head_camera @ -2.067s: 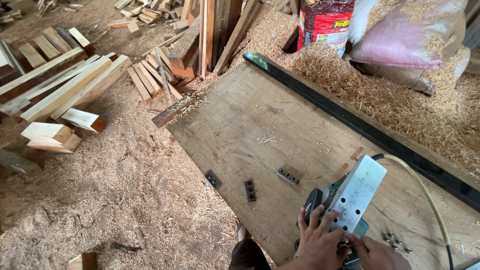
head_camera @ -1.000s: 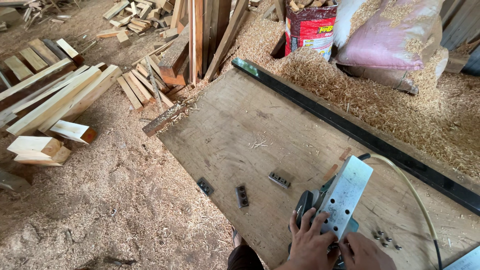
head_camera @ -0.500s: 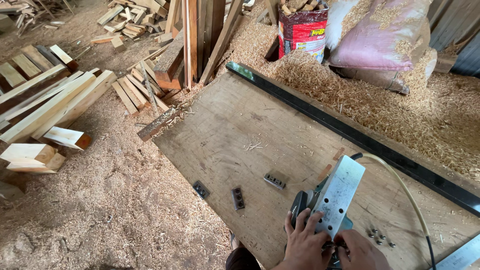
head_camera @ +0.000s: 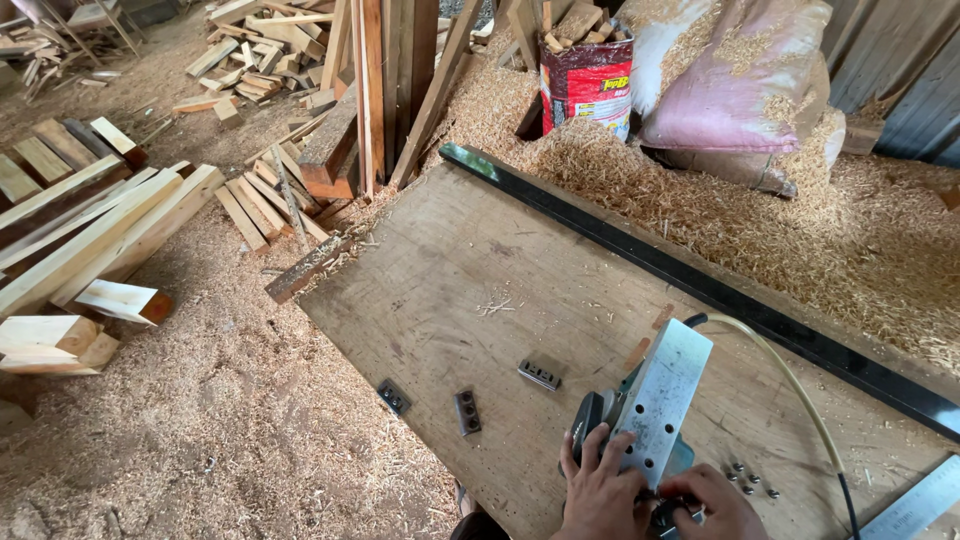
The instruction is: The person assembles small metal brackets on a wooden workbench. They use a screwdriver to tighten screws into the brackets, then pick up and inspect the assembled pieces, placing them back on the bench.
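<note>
On the wooden work board (head_camera: 480, 260), toward five o'clock of the view, we see an electric planer (head_camera: 655, 405) lying upside down, its flat bare-metal sole facing up. That sole is a smooth, pale grey rectangle with small holes near its close end, while the body beneath it is dark plastic with a teal tint. Its long axis runs from about seven o'clock up to one o'clock, the far end pointing at the black metal bar (head_camera: 700, 285) that edges the board. A cream-coloured cord (head_camera: 790, 385) leaves the far end and curves down toward five o'clock.

Our left hand (head_camera: 600, 495) wraps its fingers over the near left side of the planer, closed around the body and sole edge. Our right hand (head_camera: 705, 505) is curled at the near end; whether it pinches something small there we cannot tell.

Three small dark rectangular metal plates (head_camera: 465, 410) lie on the scuffed, stained board at nine o'clock from the planer. A few tiny screws (head_camera: 750, 480) sit just right of the right hand, and a steel ruler (head_camera: 915, 505) crosses the bottom corner. Curly wood shavings (head_camera: 800, 220) heap behind the bar, around a pink sack (head_camera: 740, 90).
</note>
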